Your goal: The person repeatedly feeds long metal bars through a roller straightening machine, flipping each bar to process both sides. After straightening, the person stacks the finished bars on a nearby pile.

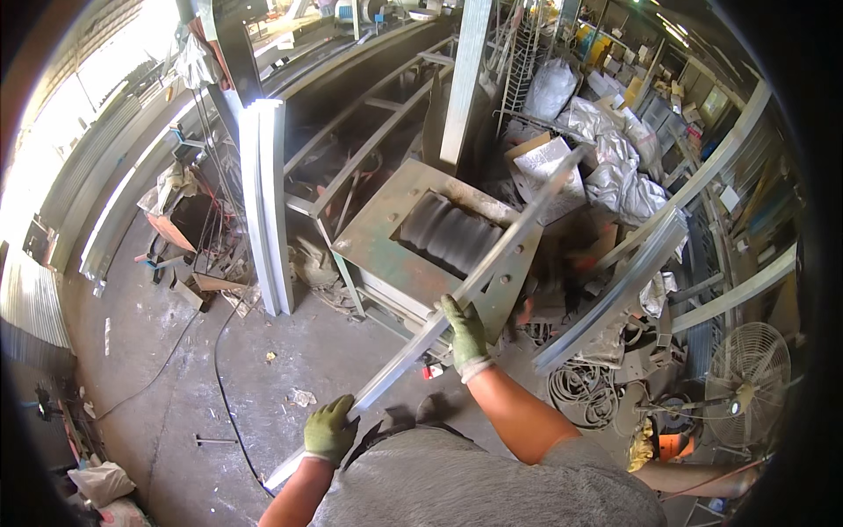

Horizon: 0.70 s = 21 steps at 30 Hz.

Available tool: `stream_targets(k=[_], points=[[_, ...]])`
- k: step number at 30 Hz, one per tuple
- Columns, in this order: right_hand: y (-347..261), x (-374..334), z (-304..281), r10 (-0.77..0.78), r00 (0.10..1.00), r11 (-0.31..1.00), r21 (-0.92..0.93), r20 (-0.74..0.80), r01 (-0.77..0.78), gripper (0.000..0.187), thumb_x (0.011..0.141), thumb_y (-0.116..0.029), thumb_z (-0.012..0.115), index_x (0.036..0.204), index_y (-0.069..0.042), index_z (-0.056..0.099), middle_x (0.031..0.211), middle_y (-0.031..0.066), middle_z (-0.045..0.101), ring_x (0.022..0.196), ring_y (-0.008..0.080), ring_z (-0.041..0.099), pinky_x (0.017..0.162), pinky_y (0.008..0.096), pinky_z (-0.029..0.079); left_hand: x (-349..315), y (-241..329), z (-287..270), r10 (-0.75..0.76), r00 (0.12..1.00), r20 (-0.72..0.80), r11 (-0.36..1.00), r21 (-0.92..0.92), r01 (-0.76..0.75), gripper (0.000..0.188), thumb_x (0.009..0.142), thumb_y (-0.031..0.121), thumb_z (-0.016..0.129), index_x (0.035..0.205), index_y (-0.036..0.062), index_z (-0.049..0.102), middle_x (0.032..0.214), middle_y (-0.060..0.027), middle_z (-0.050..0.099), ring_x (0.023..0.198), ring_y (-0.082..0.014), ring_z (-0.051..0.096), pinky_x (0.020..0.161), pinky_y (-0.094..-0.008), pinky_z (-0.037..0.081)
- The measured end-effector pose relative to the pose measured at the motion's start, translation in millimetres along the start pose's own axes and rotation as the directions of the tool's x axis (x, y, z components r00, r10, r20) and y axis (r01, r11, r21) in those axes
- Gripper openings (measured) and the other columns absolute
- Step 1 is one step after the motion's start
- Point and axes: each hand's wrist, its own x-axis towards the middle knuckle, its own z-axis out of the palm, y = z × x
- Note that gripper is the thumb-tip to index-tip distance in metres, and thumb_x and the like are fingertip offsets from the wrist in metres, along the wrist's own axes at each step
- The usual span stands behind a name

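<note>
A long, light metal bar (399, 356) runs slantwise in front of me, from the lower left up over a machine. My left hand (332, 428), in a green glove, is closed round its lower part, close to my body. Further up, my right hand (464, 334), gloved alike, grips the bar from its right side. The bar's far end is blurred. Beneath its upper half stands the machine (378, 230), with a worn metal top plate and a dark ribbed roller (443, 233) in its opening. Whether bar and machine touch, I cannot tell.
Upright metal profiles (263, 202) stand left of the machine. A bundle of metal channels (619, 285) leans at the right, above coiled cable (584, 395) and a wire-caged fan (746, 386). A black cable (219, 369) crosses the floor. Silvery sacks (615, 162) lie behind.
</note>
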Motion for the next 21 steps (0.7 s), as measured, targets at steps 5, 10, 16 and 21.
stream_targets(k=[5, 10, 16, 21], points=[[38, 26, 5, 0.088, 0.996, 0.994, 0.066, -0.025, -0.086, 0.058, 0.101, -0.048, 0.075, 0.135, -0.002, 0.066, 0.124, 0.0060, 0.070, 0.115, 0.0148, 0.062, 0.103, 0.0319, 0.048, -126, -91, -28, -0.163, 0.954, 0.252, 0.985, -0.015, 0.173, 0.075, 0.085, 0.038, 0.086, 0.147, 0.0060, 0.059, 0.142, -0.0235, 0.067, 0.127, -0.0455, 0.066, 0.105, -0.0504, 0.055], [79, 22, 15, 0.064, 0.996, 0.998, 0.025, -0.069, -0.062, 0.062, 0.100, -0.050, 0.076, 0.139, -0.002, 0.067, 0.132, 0.0049, 0.069, 0.122, 0.0159, 0.059, 0.108, 0.0315, 0.044, -267, -212, -15, -0.437, 0.521, 0.733, 0.157, -0.508, 0.847, 0.043, 0.107, 0.034, 0.063, 0.144, 0.0117, 0.065, 0.133, -0.0110, 0.076, 0.120, -0.0295, 0.073, 0.102, -0.0448, 0.057], [111, 13, 53, 0.176, 0.977, 0.973, 0.169, -0.119, -0.155, 0.049, 0.099, -0.040, 0.080, 0.135, -0.008, 0.071, 0.117, 0.0020, 0.074, 0.096, 0.0129, 0.068, 0.086, 0.0303, 0.055, -279, -286, -4, -0.458, 0.496, 0.738, 0.161, -0.480, 0.863, 0.055, 0.103, 0.029, 0.061, 0.151, 0.0039, 0.055, 0.140, -0.0256, 0.067, 0.130, -0.0407, 0.064, 0.112, -0.0504, 0.050], [127, -1, 69, 0.090, 0.975, 0.996, 0.012, -0.202, -0.089, 0.055, 0.098, -0.052, 0.078, 0.128, -0.007, 0.073, 0.109, 0.0008, 0.073, 0.094, 0.0130, 0.063, 0.087, 0.0308, 0.051, -249, -284, -45, -0.450, 0.302, 0.840, -0.093, -0.380, 0.920, 0.062, 0.102, 0.026, 0.059, 0.157, 0.0011, 0.048, 0.148, -0.0330, 0.059, 0.141, -0.0474, 0.054, 0.119, -0.0511, 0.045]])
